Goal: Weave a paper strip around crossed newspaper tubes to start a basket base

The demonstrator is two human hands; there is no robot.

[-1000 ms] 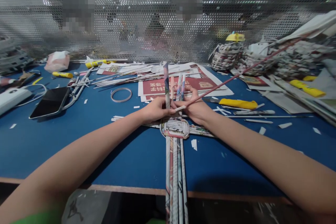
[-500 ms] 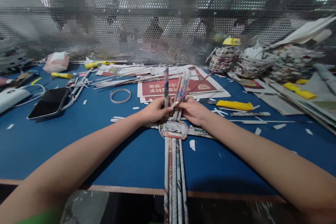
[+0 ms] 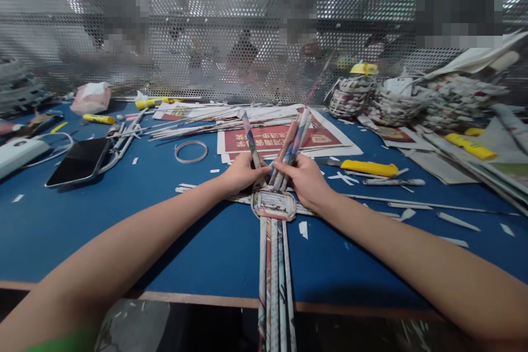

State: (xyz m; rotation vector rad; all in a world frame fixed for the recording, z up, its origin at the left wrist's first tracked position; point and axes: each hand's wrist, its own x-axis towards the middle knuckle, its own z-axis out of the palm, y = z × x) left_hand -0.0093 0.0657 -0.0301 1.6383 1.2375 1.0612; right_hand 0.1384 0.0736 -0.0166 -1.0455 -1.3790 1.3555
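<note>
A cross of rolled newspaper tubes lies before me, with a woven paper centre [image 3: 274, 204] where the tubes meet. Several tubes [image 3: 272, 275] run from it toward me and past the table edge. My left hand [image 3: 246, 171] is closed around a raised paper tube [image 3: 250, 137] that leans left. With its fingers wrapped about a bunch of raised paper tubes [image 3: 293, 137], my right hand [image 3: 307, 177] sits just right of the left one. The two thumbs nearly meet above the centre. Side tubes pass partly under both wrists.
A yellow utility knife [image 3: 369, 168] lies right of my hands, among paper scraps. Printed red sheets [image 3: 330, 137] and loose paper tubes are behind. A tape ring [image 3: 191, 152] and a phone [image 3: 78, 161] lie left. Woven paper baskets [image 3: 352, 96] stand at the back right, before a perforated metal screen [image 3: 231, 22].
The left raised tube has tilted to the left, and the right-hand bunch leans further right. A thin reddish strip has swung upward. My right hand has shifted slightly.
</note>
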